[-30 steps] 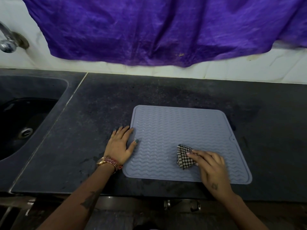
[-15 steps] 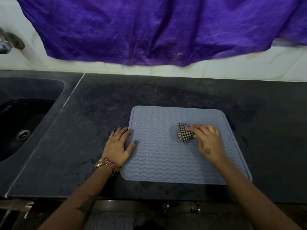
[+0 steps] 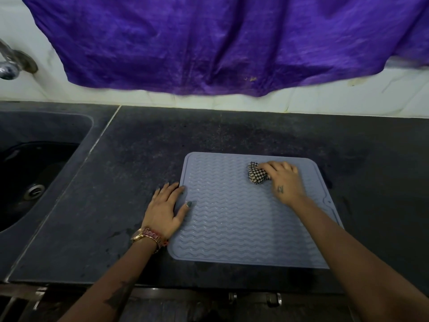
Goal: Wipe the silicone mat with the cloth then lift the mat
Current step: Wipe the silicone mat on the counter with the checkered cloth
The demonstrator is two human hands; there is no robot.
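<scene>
A grey-blue silicone mat (image 3: 234, 219) with a wavy ribbed surface lies flat on the dark stone counter (image 3: 130, 173). My right hand (image 3: 284, 182) grips a bunched black-and-white checked cloth (image 3: 256, 175) and holds it down on the mat's far right part. My left hand (image 3: 166, 209) lies flat with straight fingers at the mat's left edge, its thumb on the mat and its fingers mostly on the counter. A watch and bracelet sit on that wrist.
A dark sink (image 3: 34, 173) with a drain is set into the counter at the left, a metal tap (image 3: 11, 63) above it. A purple cloth (image 3: 232, 43) hangs over the white tiled wall behind. The counter's front edge runs just below the mat.
My right hand has slid the cloth away from me, from the mat's near right part up to its far right part. My left hand has stayed at the left edge.
</scene>
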